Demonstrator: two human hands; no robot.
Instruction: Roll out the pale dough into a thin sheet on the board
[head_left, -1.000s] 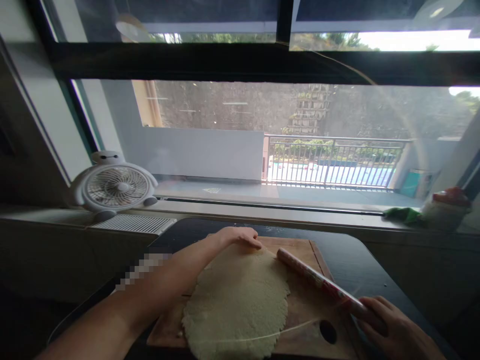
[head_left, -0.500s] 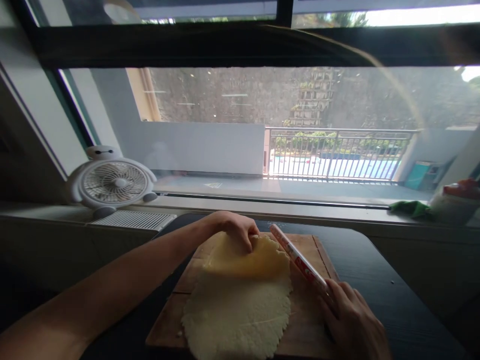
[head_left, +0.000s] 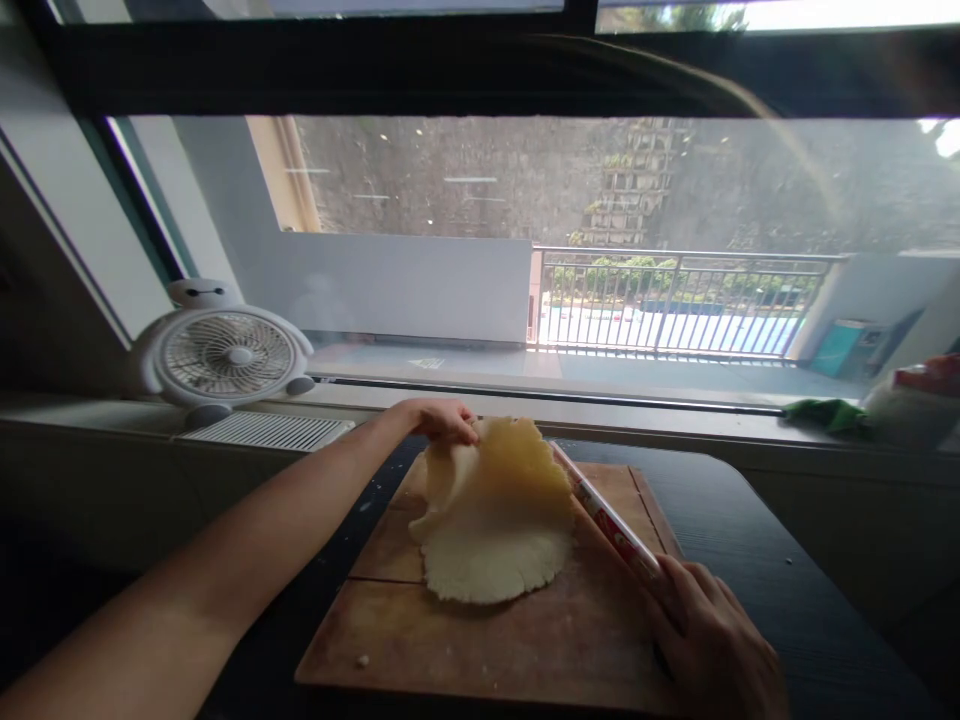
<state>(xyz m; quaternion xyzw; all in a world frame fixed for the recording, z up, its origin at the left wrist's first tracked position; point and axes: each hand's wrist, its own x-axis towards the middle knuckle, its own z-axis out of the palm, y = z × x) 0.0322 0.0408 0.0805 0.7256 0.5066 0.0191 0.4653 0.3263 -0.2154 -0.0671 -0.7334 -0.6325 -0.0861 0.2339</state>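
Observation:
A thin sheet of rolled dough hangs from my left hand, which pinches its far edge. The upper part is lifted and glows yellow against the window light, while the ragged near edge is at the wooden board. My right hand is wrapped round the near end of a rolling pin, a slim clear tube with a red printed label. It slants up and left, its far end beside the dough's right edge. Whether they touch there I cannot tell.
The board lies on a dark table with a rounded far corner. Behind it runs a window sill. A white fan stands at left, a green cloth and a blurred container at right. A small dough crumb sits on the board.
My left hand has raised the dough and drawn it away from me, baring the near part of the board. The rolling pin stays in my right hand, nearly where it was.

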